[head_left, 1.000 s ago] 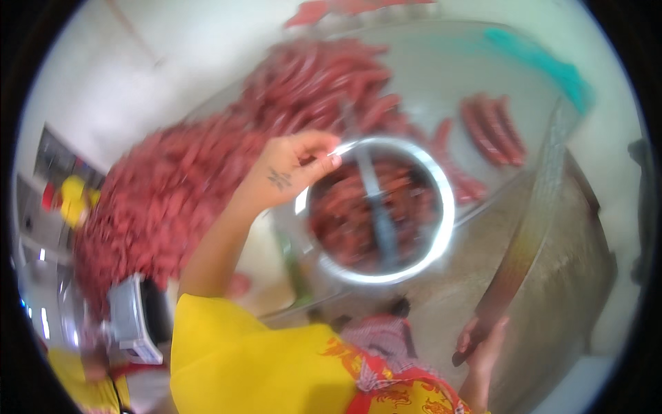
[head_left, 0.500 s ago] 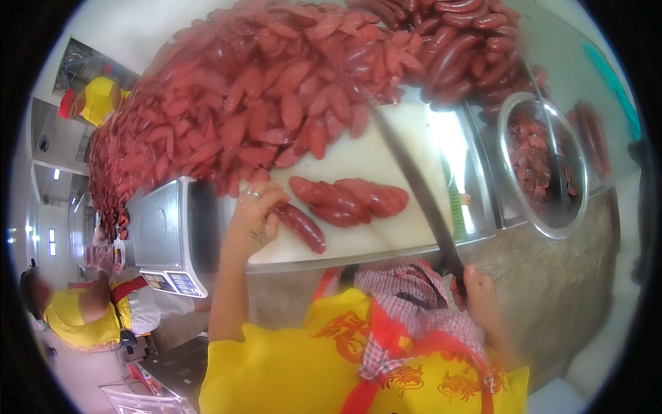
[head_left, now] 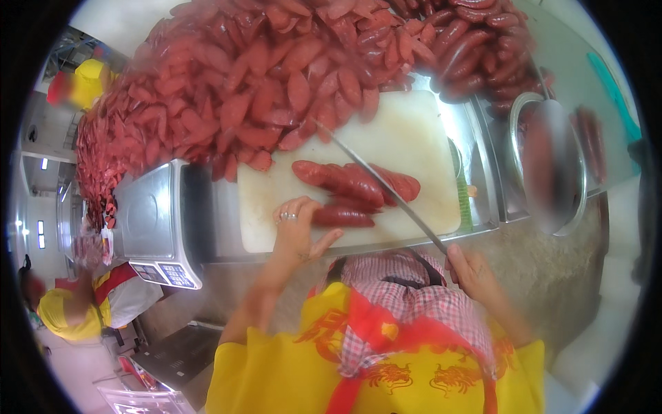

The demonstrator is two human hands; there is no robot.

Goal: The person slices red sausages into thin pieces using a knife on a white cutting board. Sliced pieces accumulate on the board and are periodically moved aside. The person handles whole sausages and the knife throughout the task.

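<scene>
Several whole red sausages (head_left: 352,181) lie together on a white cutting board (head_left: 407,110), with one more sausage (head_left: 345,214) just below them. My left hand (head_left: 298,230) has its fingertips at that sausage's left end. Its thumb sticks out apart from the fingers, below the sausage. In my right hand (head_left: 472,270) is the handle of a long knife (head_left: 383,181), at the board's near right corner. The blade slants up and left, crossing in front of the sausages, its tip close to the heap of sausage slices (head_left: 276,76).
A digital scale (head_left: 148,214) stands left of the board. Whole sausages (head_left: 476,52) are piled at the far right. A metal bowl (head_left: 514,134) sits right of the board, partly covered by a blur. Two people in yellow, one person (head_left: 69,314) nearer, are at the left.
My left hand has moved right and nearer, bringing its sausage crosswise below the others; its thumb is now apart. The knife's handle has come nearer and left, its blade flatter over the sausages.
</scene>
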